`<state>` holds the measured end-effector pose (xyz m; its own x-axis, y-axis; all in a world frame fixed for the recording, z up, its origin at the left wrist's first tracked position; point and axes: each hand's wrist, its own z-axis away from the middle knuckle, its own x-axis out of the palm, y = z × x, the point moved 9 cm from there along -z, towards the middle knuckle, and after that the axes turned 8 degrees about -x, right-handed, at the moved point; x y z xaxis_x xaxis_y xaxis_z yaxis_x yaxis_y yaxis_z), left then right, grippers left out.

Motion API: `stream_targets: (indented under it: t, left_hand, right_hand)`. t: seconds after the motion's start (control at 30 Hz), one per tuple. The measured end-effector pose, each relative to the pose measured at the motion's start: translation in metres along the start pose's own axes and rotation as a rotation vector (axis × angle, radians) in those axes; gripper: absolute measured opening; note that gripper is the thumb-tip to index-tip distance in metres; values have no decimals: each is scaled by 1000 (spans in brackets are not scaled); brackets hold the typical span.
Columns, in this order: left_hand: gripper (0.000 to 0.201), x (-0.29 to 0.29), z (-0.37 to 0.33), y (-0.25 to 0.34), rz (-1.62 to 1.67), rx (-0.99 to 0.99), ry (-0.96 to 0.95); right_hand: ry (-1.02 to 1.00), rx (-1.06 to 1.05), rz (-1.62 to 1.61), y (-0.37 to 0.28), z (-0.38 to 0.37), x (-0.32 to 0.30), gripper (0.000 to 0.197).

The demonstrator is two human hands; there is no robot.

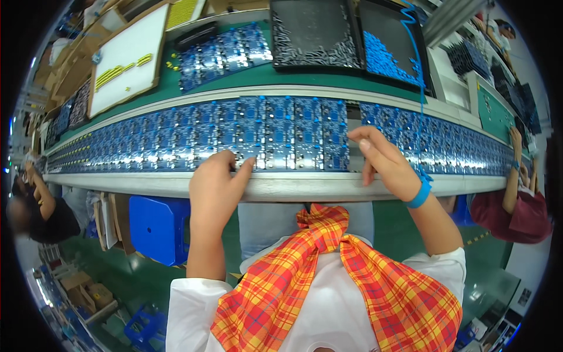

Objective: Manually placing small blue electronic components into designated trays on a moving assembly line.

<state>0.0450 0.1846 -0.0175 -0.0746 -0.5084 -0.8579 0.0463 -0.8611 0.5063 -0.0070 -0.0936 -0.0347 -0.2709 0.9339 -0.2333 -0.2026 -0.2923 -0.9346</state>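
1. In front of us, blue boards (252, 132) lie edge to edge in a long row behind a pale metal rail (322, 186); the row breaks beside our right hand (394, 167). Any print on them is too small for us to read.
2. Our left hand (214, 185) bends over the rail at the boards' near edge, thumb and forefinger a narrow space apart, with boards showing between them.
3. Our right hand is at the break, forefinger pointing left, thumb just beside it, the other fingers curled; we cannot tell whether it grips a board's edge.
4. A blue wristband (420, 192) circles our right wrist; a blue cord (422, 117), coiled near its top, hangs down to it.
5. Beyond the row, on the green table (281, 76), we see two black trays side by side. The left tray (316, 29) carries grey parts (328, 58), heaped along its left and near sides; the right tray (381, 17) carries blue parts (387, 56), thickest toward its near side.
6. Left of these lies a separate panel (226, 56) of boards, a black bar (196, 35) at its far left corner.
7. Farther left, a white tray (138, 44) with a brown rim carries yellow parts (120, 73), mostly in a slanting line.
8. Below the rail, to our left, stands a blue stool (155, 229).
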Motion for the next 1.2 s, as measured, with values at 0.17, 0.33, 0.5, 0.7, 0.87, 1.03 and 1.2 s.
stream_targets:
  t: [0.17, 0.33, 0.5, 0.7, 0.87, 1.03, 1.2]
  left_hand:
    - [42, 1, 3, 0, 52, 12, -23]
    - [41, -5, 9, -3, 48, 8, -9]
    - [41, -25, 16, -3, 70, 21, 72]
    - [41, -70, 10, -18, 85, -17, 140]
    - [43, -100, -35, -27, 46, -71, 203]
    - [46, -99, -84, -48, -16, -152, 222]
    - [46, -77, -122, -53, -55, -163, 212]
  right_hand:
    - [31, -10, -31, -2, 5, -5, 40]
    - [38, -51, -32, -9, 7, -3, 39]
    - [35, -101, -44, -27, 8, -1, 38]
    - [-39, -226, 14, -79, -18, 16, 39]
    - [-61, -280, -15, -111, -86, 15, 40]
    - [-27, -275, 35, -118, -163, 23, 42]
    - [28, -242, 119, -110, -203, 22, 46]
